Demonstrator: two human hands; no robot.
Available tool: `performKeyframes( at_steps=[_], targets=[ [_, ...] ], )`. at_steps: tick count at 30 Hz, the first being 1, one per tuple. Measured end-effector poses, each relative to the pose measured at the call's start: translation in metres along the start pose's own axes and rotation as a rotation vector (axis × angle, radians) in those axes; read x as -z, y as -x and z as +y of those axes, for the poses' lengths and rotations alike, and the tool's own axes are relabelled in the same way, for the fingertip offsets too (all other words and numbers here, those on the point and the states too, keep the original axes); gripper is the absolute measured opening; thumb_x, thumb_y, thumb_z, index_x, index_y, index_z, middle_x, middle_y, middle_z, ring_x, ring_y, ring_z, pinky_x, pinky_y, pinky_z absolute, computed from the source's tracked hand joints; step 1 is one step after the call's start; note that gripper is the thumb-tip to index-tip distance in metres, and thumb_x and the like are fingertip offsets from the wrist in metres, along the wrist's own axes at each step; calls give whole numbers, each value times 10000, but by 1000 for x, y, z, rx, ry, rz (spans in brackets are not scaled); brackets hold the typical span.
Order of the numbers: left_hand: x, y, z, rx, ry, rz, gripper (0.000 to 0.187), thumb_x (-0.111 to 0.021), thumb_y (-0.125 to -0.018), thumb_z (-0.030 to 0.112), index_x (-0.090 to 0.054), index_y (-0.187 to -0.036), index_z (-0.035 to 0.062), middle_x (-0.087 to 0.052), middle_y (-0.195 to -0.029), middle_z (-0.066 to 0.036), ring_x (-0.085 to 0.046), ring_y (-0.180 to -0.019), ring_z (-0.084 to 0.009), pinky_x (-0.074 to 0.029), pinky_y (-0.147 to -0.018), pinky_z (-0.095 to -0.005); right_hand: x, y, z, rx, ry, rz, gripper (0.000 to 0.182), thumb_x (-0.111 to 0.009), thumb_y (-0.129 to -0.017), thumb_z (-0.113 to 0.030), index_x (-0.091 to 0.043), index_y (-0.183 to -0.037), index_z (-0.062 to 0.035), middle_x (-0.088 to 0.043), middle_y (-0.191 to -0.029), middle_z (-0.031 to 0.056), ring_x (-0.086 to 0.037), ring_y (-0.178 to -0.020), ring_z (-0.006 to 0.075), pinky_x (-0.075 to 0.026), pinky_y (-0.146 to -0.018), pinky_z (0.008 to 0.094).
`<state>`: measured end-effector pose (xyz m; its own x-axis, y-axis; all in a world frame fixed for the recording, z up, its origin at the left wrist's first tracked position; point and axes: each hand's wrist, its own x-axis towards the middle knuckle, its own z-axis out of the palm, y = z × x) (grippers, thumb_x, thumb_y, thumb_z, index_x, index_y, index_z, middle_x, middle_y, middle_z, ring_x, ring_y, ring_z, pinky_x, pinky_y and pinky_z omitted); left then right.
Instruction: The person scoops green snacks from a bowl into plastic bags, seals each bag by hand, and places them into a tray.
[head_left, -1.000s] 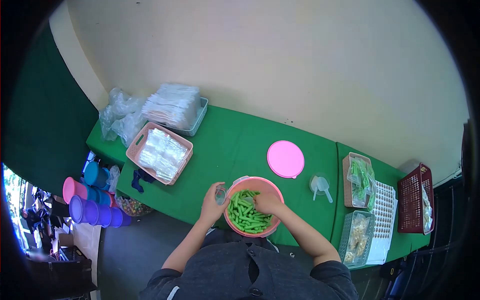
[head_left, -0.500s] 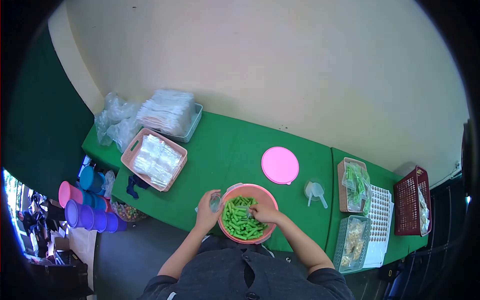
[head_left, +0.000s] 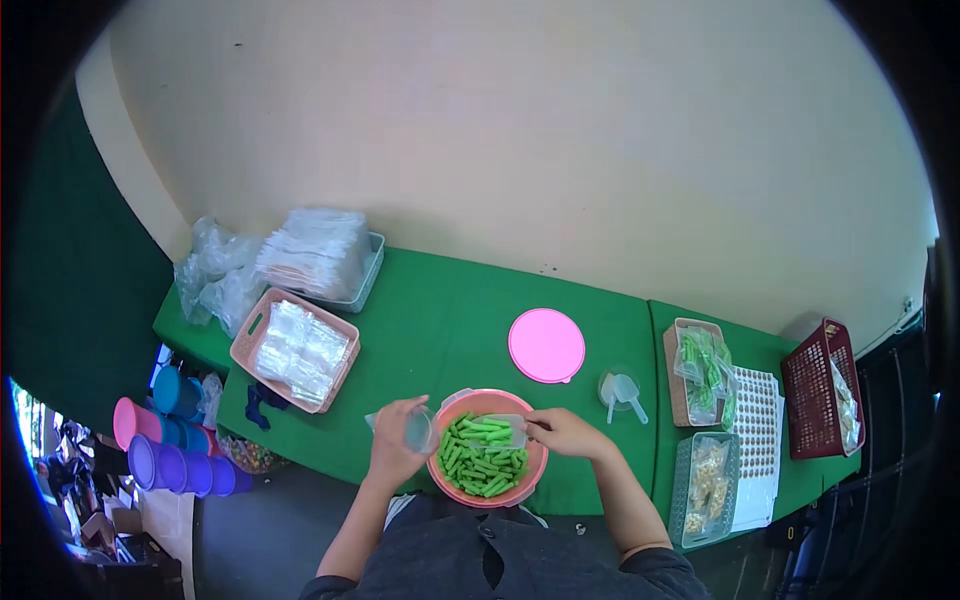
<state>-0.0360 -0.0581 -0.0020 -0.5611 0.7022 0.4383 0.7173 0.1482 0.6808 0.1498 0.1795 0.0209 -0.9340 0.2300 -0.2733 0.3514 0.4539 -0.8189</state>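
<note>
A pink tub [head_left: 541,470] of cut green snack sticks [head_left: 482,470] stands at the table's front edge, right before me. In my right hand [head_left: 570,433] is a clear scoop [head_left: 517,431], held by its handle over the tub with several green sticks in it. My left hand [head_left: 396,452] is closed round a clear plastic bag [head_left: 420,430] at the tub's left rim. The bag's round mouth faces the scoop, and a corner of it sticks out behind the fingers.
A pink lid [head_left: 547,345] lies behind the tub, with a clear measuring cup [head_left: 626,390] to its right. Baskets of clear bags [head_left: 305,350] and stacked packaging [head_left: 315,250] stand left. Filled bags in a beige basket [head_left: 677,375], a grey basket [head_left: 683,490] and a maroon basket [head_left: 815,390] stand right.
The scoop has come up out of the green sticks with a load in it, my right hand moving slightly right. My left hand has shifted a little left, and the camera view has tilted up.
</note>
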Motion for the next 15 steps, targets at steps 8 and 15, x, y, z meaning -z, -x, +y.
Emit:
performKeyframes(
  at_steps=[8, 15],
  targets=[
    [-29, -21, 29, -201, -229, -292, 838, -740, -713, 227, -334, -1442, 146, -542, -1154, -70, -518, -1065, -252, -346, -951, -448, 28, 26, -36, -72, 78, 33, 318, -554, -919, -309, -667, -1000, -23, -632, -732, 142, -581, -640, 263, -461, -625, 383],
    [-55, -31, 39, -294, -247, -363, 967, -783, -657, 203, -281, -1482, 160, -536, -1156, -71, -509, -1073, -237, -345, -942, -429, 25, 29, -40, -133, 175, 122, 315, -618, -879, -298, -662, -1025, -22, -654, -775, 153, -632, -717, 294, -489, -668, 388]
  ],
)
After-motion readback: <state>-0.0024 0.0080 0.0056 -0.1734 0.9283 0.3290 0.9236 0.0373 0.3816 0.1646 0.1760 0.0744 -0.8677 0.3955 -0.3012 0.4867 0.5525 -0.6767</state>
